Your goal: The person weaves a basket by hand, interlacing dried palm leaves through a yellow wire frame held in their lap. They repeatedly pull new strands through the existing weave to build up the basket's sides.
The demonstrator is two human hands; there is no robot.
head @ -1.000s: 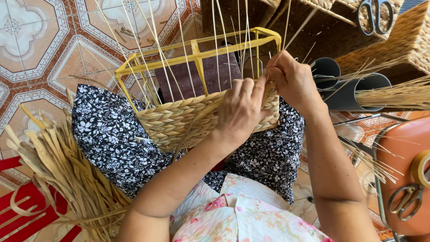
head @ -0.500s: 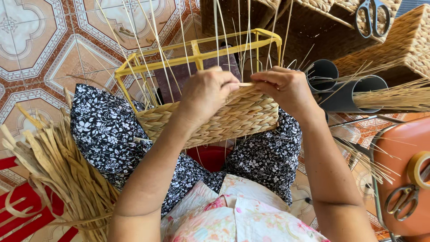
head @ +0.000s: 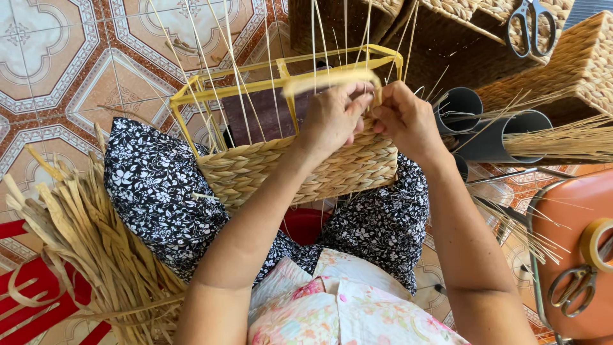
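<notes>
A half-woven straw basket (head: pixel 300 172) on a yellow metal frame (head: pixel 255 86) rests on my lap, thin upright reeds rising from its rim. My left hand (head: pixel 333 118) pinches a flat pale straw strand (head: pixel 325 78) that arcs over the frame's top edge. My right hand (head: pixel 408 121) grips the same strand close beside it, at the basket's right upper corner. Both hands touch the woven wall.
A bundle of dried straw strips (head: pixel 83 255) lies on a red stool at the left. Finished woven baskets (head: pixel 575 70) with scissors (head: pixel 531 25) stand at the top right, grey tubes (head: pixel 485 121) holding reeds. An orange stool (head: pixel 575 255) carries tape and scissors.
Both hands have shifted right and up along the basket rim, and a straw strand is now looped over the frame's top edge. The basket sits slightly turned.
</notes>
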